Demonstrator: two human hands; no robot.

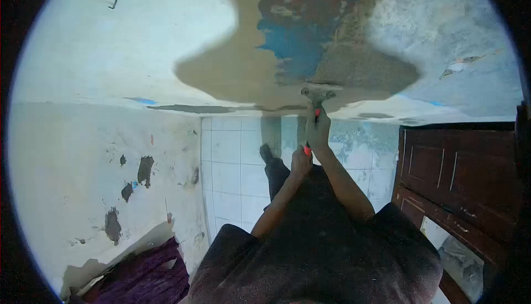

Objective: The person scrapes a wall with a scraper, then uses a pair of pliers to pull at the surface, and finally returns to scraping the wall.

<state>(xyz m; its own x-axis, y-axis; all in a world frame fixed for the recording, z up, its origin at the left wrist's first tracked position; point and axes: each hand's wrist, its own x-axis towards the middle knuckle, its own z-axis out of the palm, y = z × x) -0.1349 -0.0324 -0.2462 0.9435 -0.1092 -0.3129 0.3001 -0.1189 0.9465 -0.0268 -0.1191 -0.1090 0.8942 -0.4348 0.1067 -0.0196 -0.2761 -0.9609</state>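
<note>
My right hand (318,132) is closed around the upper handle of a wall scraper (318,95), close to its wide metal head. Two round knobs or screws show on that head, and its edge lies against the wall (210,77). Lower down, my left hand (301,161) is wrapped near the red and black end of the handle, just left of my right wrist. Above the head, the wall shows a worn patch of blue paint (293,44) with brownish, bare-looking spots. My shadow falls over this area.
White floor tiles (225,155) lie below, with whitish dust or debris at right. A left side wall (66,166) has chipped dark spots. Dark wooden cabinets (459,166) stand at right, purple cloth (149,276) at lower left. A small hook (113,4) juts from the wall.
</note>
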